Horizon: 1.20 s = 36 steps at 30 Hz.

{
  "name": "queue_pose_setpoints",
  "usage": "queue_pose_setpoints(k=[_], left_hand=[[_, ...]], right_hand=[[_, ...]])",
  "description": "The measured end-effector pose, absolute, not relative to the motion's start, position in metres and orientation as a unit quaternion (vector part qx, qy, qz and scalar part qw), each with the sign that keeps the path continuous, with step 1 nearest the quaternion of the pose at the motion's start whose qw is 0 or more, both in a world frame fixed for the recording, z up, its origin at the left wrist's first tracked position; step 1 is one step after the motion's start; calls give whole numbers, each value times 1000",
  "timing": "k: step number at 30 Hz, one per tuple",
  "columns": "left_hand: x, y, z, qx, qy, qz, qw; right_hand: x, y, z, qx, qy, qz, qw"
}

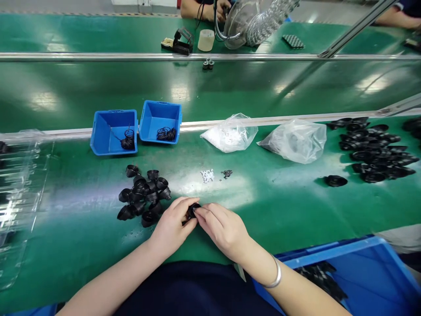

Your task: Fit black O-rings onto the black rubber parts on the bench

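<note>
The left hand should stay steady so the right hand can work squarely, without forcing, at the black part between them. Left thumb and fingers clamp around it; the right's fingers are bunched together, touching its rim, any piece within them hidden. Small black rings lie beyond.

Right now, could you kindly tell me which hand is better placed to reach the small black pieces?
Probably the right hand: the small black pieces lie ahead of it, farther from the left hand, whose fingers hold the black part.
</note>
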<state>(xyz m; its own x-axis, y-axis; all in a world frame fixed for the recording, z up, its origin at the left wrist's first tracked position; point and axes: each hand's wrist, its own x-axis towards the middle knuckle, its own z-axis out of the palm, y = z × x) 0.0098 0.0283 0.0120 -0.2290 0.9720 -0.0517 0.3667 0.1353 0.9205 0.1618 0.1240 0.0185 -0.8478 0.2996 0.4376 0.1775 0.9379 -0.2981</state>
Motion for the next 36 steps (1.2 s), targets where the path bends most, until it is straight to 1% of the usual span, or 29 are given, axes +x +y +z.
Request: queue_pose_setpoints(k=[6, 23, 26, 28, 29, 31, 32, 36], left_hand=[[10, 26, 6, 543, 668, 393, 324], [9, 23, -2, 609, 648, 385, 249], [10, 24, 0, 583, 648, 399, 285], [11, 25, 1, 542, 647, 420, 333], [12, 26, 2, 518, 647, 430, 359], [13, 27, 3, 476, 644, 445, 401], [13, 27, 3, 461, 641, 449, 418], [13, 27, 0, 432, 629, 463, 451]], right_hand=[[165, 125, 18, -84, -969, 88, 215], [160, 126, 24, -76, -967, 100, 222], [162, 135, 26, -76, -955, 164, 235], [167, 148, 25, -121, -931, 220, 267], [170, 157, 23, -162, -918, 227, 283], [177, 175, 17, -253, -901, 195, 292], [180, 183, 13, -284, -901, 169, 281], [184, 203, -4, -316, -918, 117, 208]])
